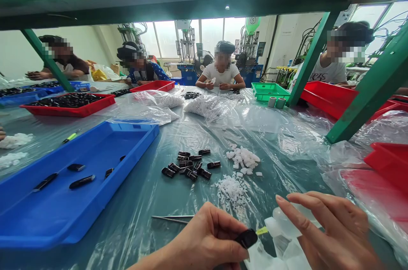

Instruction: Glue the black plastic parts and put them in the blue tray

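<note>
My left hand (207, 240) is closed in a pinch on a small black plastic part (247, 238) with a yellow-green tip (262, 231) sticking out toward the right. My right hand (331, 227) hovers just right of it, fingers stretched and apart, holding nothing I can see, above some clear plastic pieces (280, 225). On the plastic-covered table ahead lie a heap of black parts (189, 166), a heap of white caps (244, 159) and a pile of tiny white bits (231, 191). Metal tweezers (172, 218) lie just left of my left hand.
A blue tray (105, 195) with a few black parts sits at left. Red trays (72, 110) (385, 161), a green tray (269, 90), bags of white parts (207, 106) and green frame struts (366, 95) surround the table. Several other people sit across it.
</note>
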`<state>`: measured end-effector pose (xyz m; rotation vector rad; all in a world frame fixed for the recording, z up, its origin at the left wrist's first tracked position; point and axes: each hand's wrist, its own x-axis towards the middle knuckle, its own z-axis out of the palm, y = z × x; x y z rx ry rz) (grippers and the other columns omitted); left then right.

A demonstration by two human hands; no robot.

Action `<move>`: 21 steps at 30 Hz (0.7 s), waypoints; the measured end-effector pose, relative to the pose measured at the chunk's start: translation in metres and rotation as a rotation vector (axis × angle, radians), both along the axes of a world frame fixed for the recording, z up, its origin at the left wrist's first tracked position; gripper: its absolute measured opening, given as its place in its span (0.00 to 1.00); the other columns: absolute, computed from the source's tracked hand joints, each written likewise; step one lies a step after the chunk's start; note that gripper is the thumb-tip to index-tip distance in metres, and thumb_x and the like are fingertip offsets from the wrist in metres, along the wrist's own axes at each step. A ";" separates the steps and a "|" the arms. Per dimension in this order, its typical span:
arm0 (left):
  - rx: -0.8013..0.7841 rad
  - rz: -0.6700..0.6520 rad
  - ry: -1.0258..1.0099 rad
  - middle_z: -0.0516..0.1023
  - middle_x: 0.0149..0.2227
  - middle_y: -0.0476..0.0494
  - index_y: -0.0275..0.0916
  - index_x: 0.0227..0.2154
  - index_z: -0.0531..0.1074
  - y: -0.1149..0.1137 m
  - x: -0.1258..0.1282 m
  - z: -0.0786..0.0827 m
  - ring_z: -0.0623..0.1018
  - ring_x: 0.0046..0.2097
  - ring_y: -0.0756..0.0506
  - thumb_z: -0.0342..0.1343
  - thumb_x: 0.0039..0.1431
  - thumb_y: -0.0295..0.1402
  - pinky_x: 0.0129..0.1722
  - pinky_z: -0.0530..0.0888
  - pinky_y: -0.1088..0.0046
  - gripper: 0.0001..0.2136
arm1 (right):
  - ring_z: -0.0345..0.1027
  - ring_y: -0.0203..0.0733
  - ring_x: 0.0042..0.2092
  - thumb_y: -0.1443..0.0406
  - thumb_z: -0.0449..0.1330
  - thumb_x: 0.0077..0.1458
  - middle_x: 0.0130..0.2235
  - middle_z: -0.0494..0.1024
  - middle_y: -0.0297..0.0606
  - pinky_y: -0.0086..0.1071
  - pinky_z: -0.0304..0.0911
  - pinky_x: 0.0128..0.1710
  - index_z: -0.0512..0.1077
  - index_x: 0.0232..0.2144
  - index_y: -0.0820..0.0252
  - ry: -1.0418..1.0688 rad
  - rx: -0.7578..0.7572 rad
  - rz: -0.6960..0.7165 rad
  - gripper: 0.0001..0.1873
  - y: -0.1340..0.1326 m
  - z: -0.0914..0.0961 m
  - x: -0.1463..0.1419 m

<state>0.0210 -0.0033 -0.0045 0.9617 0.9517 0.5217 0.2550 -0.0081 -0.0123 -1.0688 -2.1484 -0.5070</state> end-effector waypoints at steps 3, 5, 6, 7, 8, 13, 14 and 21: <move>-0.004 -0.006 0.017 0.71 0.18 0.50 0.31 0.28 0.80 0.000 0.001 0.002 0.71 0.20 0.55 0.62 0.38 0.27 0.22 0.69 0.82 0.10 | 0.69 0.45 0.41 0.72 0.51 0.59 0.38 0.77 0.38 0.43 0.53 0.44 0.73 0.44 0.51 0.011 -0.006 0.006 0.16 0.000 0.000 0.000; -0.002 -0.013 0.027 0.71 0.18 0.50 0.31 0.28 0.80 0.000 0.001 0.003 0.70 0.20 0.55 0.61 0.38 0.27 0.21 0.69 0.82 0.10 | 0.69 0.45 0.40 0.71 0.51 0.60 0.38 0.77 0.38 0.43 0.53 0.44 0.73 0.44 0.52 0.010 -0.005 0.010 0.15 0.000 0.000 0.000; 0.002 -0.017 0.030 0.71 0.19 0.50 0.31 0.28 0.80 0.000 0.001 0.004 0.70 0.20 0.55 0.61 0.38 0.27 0.21 0.69 0.82 0.10 | 0.69 0.45 0.40 0.70 0.51 0.60 0.38 0.77 0.38 0.43 0.53 0.44 0.73 0.44 0.51 0.012 -0.005 0.010 0.15 0.000 0.000 0.000; 0.005 -0.023 0.033 0.71 0.19 0.50 0.31 0.28 0.80 0.000 0.001 0.004 0.70 0.20 0.55 0.61 0.39 0.27 0.21 0.69 0.82 0.10 | 0.69 0.45 0.40 0.70 0.52 0.59 0.38 0.77 0.38 0.43 0.53 0.44 0.73 0.44 0.51 0.015 -0.005 0.013 0.15 0.000 0.000 0.000; 0.006 -0.025 0.034 0.71 0.19 0.50 0.31 0.28 0.80 -0.001 0.001 0.004 0.70 0.20 0.55 0.61 0.39 0.26 0.21 0.69 0.82 0.10 | 0.69 0.45 0.40 0.70 0.52 0.59 0.37 0.77 0.37 0.43 0.53 0.44 0.73 0.43 0.51 0.024 -0.010 0.010 0.15 0.000 -0.001 0.000; 0.010 -0.023 0.038 0.72 0.19 0.50 0.32 0.28 0.80 -0.001 0.001 0.002 0.70 0.20 0.55 0.61 0.39 0.27 0.22 0.69 0.82 0.10 | 0.69 0.45 0.41 0.71 0.51 0.59 0.38 0.77 0.37 0.44 0.52 0.45 0.73 0.43 0.50 0.053 -0.023 0.003 0.16 -0.001 -0.002 -0.003; 0.011 -0.025 0.039 0.72 0.19 0.50 0.32 0.28 0.80 -0.001 0.001 0.001 0.70 0.20 0.55 0.61 0.39 0.27 0.22 0.69 0.82 0.10 | 0.69 0.45 0.41 0.71 0.51 0.59 0.38 0.77 0.37 0.44 0.52 0.45 0.73 0.43 0.50 0.060 -0.025 0.006 0.16 0.000 -0.002 -0.003; 0.008 -0.038 0.043 0.71 0.19 0.50 0.32 0.29 0.81 0.000 0.001 0.002 0.69 0.19 0.56 0.60 0.39 0.26 0.21 0.69 0.82 0.10 | 0.69 0.46 0.41 0.69 0.51 0.60 0.38 0.77 0.37 0.44 0.52 0.46 0.73 0.44 0.49 0.059 -0.030 0.013 0.15 0.000 -0.005 -0.002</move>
